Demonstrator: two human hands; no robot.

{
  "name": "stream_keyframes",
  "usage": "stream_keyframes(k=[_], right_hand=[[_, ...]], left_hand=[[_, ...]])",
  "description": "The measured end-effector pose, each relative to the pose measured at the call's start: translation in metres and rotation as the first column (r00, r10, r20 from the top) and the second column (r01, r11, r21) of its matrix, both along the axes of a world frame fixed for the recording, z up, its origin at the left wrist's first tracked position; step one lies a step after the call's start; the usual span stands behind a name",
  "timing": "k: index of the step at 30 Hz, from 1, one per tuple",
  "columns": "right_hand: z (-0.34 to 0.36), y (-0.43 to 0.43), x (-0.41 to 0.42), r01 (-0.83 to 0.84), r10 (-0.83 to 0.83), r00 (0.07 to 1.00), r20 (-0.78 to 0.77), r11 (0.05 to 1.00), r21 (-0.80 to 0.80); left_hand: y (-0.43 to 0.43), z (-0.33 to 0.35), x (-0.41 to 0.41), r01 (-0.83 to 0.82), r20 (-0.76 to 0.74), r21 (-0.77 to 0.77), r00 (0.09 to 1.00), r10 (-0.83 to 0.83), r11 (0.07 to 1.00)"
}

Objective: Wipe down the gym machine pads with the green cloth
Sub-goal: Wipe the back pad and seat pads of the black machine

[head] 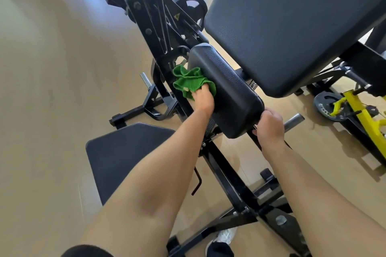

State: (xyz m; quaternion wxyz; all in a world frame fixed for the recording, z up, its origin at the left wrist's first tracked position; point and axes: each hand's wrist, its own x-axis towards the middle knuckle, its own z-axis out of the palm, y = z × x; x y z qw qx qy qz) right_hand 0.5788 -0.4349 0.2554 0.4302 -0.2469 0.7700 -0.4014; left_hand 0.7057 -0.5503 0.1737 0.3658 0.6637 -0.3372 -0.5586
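Bright, even light. A bluish-white glare lies on the floor [52, 58] at top left, where the picture is blurred. Shadows are soft; the edges bend strongly.

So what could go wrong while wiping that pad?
Loose folds of the green cloth hang beside the black machine frame and might snag. The right hand grips the end of the small pad close to that frame; fingers could get pinched if the pad shifts.
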Motion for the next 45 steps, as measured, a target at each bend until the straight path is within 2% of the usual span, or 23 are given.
stream_keyframes(k=[3, 4, 6, 11, 14, 17, 19, 20, 22, 24, 28, 31, 33, 35, 37, 39, 40, 42, 43, 45], right_hand=[[-0.002, -0.001, 0.000, -0.003, 0.002, 0.999, -0.039, 1.000, -0.026], [-0.006, -0.001, -0.002, -0.010, 0.008, 0.998, -0.066, 1.000, -0.030], [-0.014, -0.001, -0.004, -0.026, 0.023, 0.992, -0.127, 0.999, -0.022], [-0.005, 0.003, -0.003, -0.102, 0.126, 0.962, -0.240, 0.989, 0.110], [0.001, 0.002, -0.005, -0.107, 0.133, 0.959, -0.251, 0.988, 0.113], [0.008, 0.001, -0.004, -0.122, 0.137, 0.956, -0.258, 0.990, 0.071], [0.012, 0.000, -0.005, -0.136, 0.144, 0.963, -0.229, 0.989, 0.053], [0.012, -0.001, -0.007, -0.127, 0.135, 0.970, -0.204, 0.991, 0.051], [0.015, -0.004, -0.012, -0.067, 0.076, 0.985, -0.156, 0.996, 0.061], [0.017, -0.003, -0.017, 0.016, -0.011, 0.997, -0.070, 0.997, 0.071], [0.017, 0.003, -0.020, 0.231, -0.238, 0.968, 0.078, 0.969, 0.092], [0.016, 0.003, -0.008, 0.376, -0.398, 0.887, 0.232, 0.917, 0.136], [0.013, 0.004, 0.006, 0.459, -0.475, 0.799, 0.368, 0.878, 0.137], [0.010, 0.007, 0.020, 0.508, -0.475, 0.730, 0.491, 0.858, 0.075], [0.008, 0.015, 0.035, 0.547, -0.452, 0.720, 0.527, 0.837, -0.030], [0.009, 0.029, 0.048, 0.585, -0.495, 0.771, 0.401, 0.798, -0.140], [0.004, 0.034, 0.051, 0.584, -0.529, 0.805, 0.268, 0.787, -0.199], [0.001, 0.042, 0.054, 0.563, -0.576, 0.817, 0.045, 0.777, -0.280], [-0.002, 0.044, 0.053, 0.521, -0.560, 0.828, -0.027, 0.786, -0.334], [-0.006, 0.044, 0.055, 0.338, -0.458, 0.866, -0.200, 0.831, -0.441]], left_hand=[[0.063, -0.003, -0.031, 0.117, 0.054, 0.078, 0.991, -0.122, 0.990], [0.084, -0.002, -0.043, 0.110, 0.066, 0.079, 0.991, -0.115, 0.991], [0.117, 0.004, -0.062, 0.053, -0.021, 0.090, 0.998, -0.051, 0.995], [0.154, 0.015, -0.073, 0.098, -0.049, -0.022, 0.994, -0.099, 0.995], [0.147, 0.040, -0.063, 0.047, -0.106, -0.131, 0.992, -0.062, 0.990], [0.095, 0.062, -0.046, -0.013, -0.023, -0.272, 1.000, 0.008, 0.962], [0.060, 0.068, -0.033, 0.101, 0.144, -0.369, 0.988, -0.051, 0.924], [0.051, 0.067, -0.030, 0.227, 0.297, -0.410, 0.949, -0.106, 0.884], [0.051, 0.059, -0.029, 0.462, 0.596, -0.465, 0.794, -0.119, 0.755], [0.067, 0.053, -0.028, 0.569, 0.721, -0.511, 0.692, -0.040, 0.644], [0.087, 0.046, -0.016, 0.754, 0.841, -0.489, 0.541, 0.009, 0.438], [0.088, 0.050, -0.005, 0.842, 0.873, -0.484, 0.484, 0.061, 0.239], [0.088, 0.048, 0.002, 0.880, 0.886, -0.462, 0.451, 0.104, 0.112], [0.089, 0.042, 0.008, 0.908, 0.901, -0.418, 0.417, 0.115, -0.016], [0.089, 0.037, 0.010, 0.909, 0.909, -0.400, 0.410, 0.077, -0.117], [0.086, 0.038, 0.011, 0.907, 0.919, -0.378, 0.392, 0.045, -0.187], [0.083, 0.040, 0.011, 0.906, 0.925, -0.362, 0.379, 0.039, -0.218], [0.081, 0.048, 0.010, 0.897, 0.921, -0.370, 0.388, 0.027, -0.243], [0.081, 0.051, 0.011, 0.890, 0.907, -0.401, 0.419, 0.041, -0.219], [0.078, 0.052, 0.015, 0.857, 0.848, -0.509, 0.516, 0.124, -0.084]])
